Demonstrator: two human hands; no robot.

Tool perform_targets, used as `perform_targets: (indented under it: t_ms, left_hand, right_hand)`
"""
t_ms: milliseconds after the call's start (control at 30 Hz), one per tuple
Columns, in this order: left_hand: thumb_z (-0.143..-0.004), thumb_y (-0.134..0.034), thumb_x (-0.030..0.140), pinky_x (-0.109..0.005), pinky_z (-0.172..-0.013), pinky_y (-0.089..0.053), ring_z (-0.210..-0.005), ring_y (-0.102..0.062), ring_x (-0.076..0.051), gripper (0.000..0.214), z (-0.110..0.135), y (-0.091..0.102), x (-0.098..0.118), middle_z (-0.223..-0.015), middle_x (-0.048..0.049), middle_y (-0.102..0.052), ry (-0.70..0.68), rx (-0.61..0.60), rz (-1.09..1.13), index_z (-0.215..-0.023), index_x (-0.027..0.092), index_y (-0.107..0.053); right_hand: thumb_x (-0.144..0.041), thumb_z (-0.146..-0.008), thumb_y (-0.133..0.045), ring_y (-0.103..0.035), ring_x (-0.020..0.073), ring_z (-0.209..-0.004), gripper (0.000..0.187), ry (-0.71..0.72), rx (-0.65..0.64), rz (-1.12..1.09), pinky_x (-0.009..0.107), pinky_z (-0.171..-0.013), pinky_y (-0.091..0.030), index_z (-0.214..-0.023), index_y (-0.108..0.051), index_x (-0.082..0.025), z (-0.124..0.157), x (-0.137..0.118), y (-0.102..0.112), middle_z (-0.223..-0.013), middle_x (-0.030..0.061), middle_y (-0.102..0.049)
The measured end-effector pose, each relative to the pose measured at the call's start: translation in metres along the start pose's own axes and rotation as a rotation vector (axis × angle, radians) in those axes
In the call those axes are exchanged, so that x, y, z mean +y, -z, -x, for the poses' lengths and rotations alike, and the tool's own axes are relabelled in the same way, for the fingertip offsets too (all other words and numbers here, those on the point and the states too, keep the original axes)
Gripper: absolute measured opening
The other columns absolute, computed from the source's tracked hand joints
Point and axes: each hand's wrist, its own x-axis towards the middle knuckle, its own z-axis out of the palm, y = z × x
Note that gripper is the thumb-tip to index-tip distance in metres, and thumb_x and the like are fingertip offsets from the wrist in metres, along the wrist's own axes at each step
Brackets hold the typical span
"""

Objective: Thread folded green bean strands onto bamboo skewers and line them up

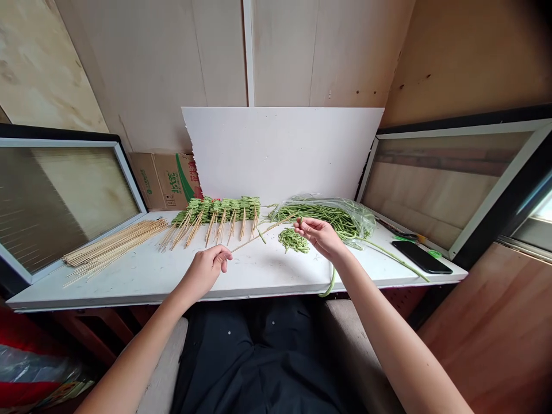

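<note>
My left hand [209, 267] is closed around the lower end of a bamboo skewer [263, 232], which slants up to the right over the table. Near its tip, my right hand [318, 234] pinches what looks like a small piece of long bean, mostly hidden by the fingers. Below and left of the right hand lies a pile of cut long bean pieces [294, 240]. Behind it, whole long beans [319, 214] spill from a clear plastic bag [364, 217]. Bundles of skewered beans [224, 208] stand in a row at the back left, sticks toward me.
Loose bamboo skewers [114, 244] lie at the table's left. A black phone [421, 257] rests at the right, near green-handled scissors [405, 236]. One bean [331, 283] hangs over the front edge. A cardboard box [161, 181] and white board [284, 152] stand behind.
</note>
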Motion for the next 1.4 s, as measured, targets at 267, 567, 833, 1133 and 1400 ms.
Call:
perform_targets:
  t_ms: [267,567,833,1133,1400]
  left_hand:
    - [-0.103,-0.044,0.041,-0.028,-0.063,-0.041,-0.059,-0.056,-0.016,0.034,0.000,0.000,-0.006,-0.067,0.0018,-0.067,-0.047,0.037,-0.063,-0.091,0.022,-0.070]
    - [-0.104,-0.044,0.041,-0.027,-0.061,-0.039,-0.057,-0.054,-0.016,0.036,0.000,-0.001,-0.004,-0.064,0.0018,-0.062,-0.051,0.042,-0.071,-0.090,0.022,-0.070]
    - [-0.102,-0.045,0.038,-0.027,-0.060,-0.037,-0.056,-0.051,-0.016,0.035,0.000,0.002,-0.004,-0.062,0.0019,-0.058,-0.039,0.060,-0.109,-0.088,0.022,-0.072]
    - [-0.100,-0.047,0.036,-0.028,-0.062,-0.040,-0.059,-0.057,-0.019,0.032,0.001,0.005,-0.006,-0.069,-0.0015,-0.070,-0.052,0.103,-0.221,-0.087,0.024,-0.074]
    - [-0.092,-0.049,0.020,-0.030,-0.067,-0.044,-0.077,-0.071,-0.024,0.027,0.005,0.005,0.000,-0.090,-0.0039,-0.081,-0.148,0.291,-0.461,-0.090,0.026,-0.075]
  right_hand:
    - [-0.041,-0.083,-0.090,-0.076,0.0155,-0.102,0.033,-0.027,-0.052,-0.169,0.022,-0.089,-0.061,-0.108,-0.080,-0.022,0.007,-0.007,-0.013,-0.112,0.0058,-0.079]
    - [-0.049,-0.082,-0.088,-0.076,0.0236,-0.115,0.037,-0.010,-0.025,-0.082,0.025,-0.083,-0.063,-0.107,-0.080,-0.023,0.008,-0.006,-0.016,-0.118,0.0090,-0.080]
    - [-0.051,-0.080,-0.088,-0.078,0.0255,-0.110,0.038,0.005,-0.028,-0.013,0.028,-0.081,-0.062,-0.105,-0.081,-0.022,0.007,-0.005,-0.013,-0.112,0.0107,-0.082]
    - [-0.050,-0.078,-0.090,-0.079,0.0263,-0.106,0.035,0.020,-0.027,0.044,0.030,-0.079,-0.061,-0.098,-0.084,-0.022,0.007,-0.009,-0.010,-0.105,0.0105,-0.083]
    - [-0.048,-0.079,-0.090,-0.079,0.0287,-0.105,0.030,0.083,-0.040,0.118,0.034,-0.078,-0.062,-0.096,-0.085,-0.024,0.011,-0.015,-0.015,-0.101,0.0096,-0.084]
